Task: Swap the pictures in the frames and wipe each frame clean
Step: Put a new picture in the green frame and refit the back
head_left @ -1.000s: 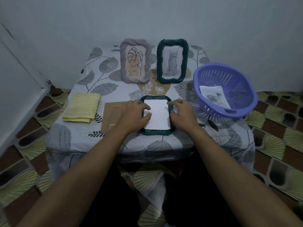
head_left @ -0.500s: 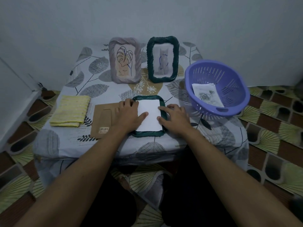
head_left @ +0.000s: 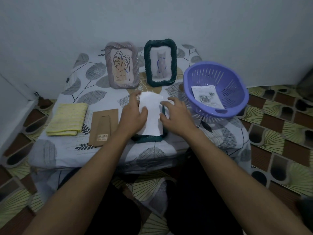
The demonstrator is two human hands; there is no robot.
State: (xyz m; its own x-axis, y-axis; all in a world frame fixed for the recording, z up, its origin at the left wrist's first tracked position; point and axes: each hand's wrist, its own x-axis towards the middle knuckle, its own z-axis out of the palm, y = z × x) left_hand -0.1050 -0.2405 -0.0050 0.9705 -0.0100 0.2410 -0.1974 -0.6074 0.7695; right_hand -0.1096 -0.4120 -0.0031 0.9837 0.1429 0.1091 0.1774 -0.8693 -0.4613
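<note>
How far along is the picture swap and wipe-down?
Done: the backing board is off the flat green frame and lies beside it. In hand: the left hand pinches the white sheet, far end raised out of that frame; the right hand rests at its right edge. Left: rose print lies in the purple basket, leaf frame and cat frame stand loaded, yellow cloth sits folded.
</note>
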